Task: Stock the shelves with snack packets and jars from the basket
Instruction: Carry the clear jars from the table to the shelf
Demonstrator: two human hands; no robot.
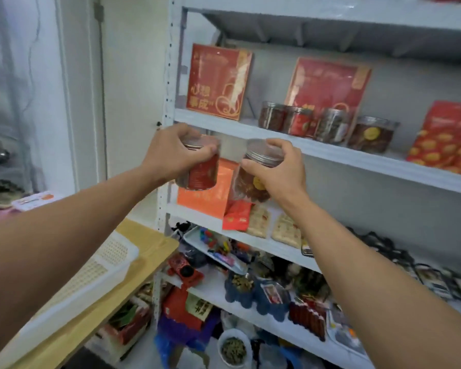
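Fingers of left hand [171, 153] wrap lid of red-label jar [200, 169], centre frame; right hand [274, 169] fingers clamp silver lid of clear snack jar [250, 179] beside it. Both raised w/ jars just below white shelf [357, 161] edge; four jars [328, 126] sit above.

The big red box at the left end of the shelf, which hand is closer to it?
Left. The left hand is just below the big red box. The right hand is lower and further right.

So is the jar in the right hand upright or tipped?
Tipped. The jar in the right hand leans, its lid angled up-left and its base toward the lower right.
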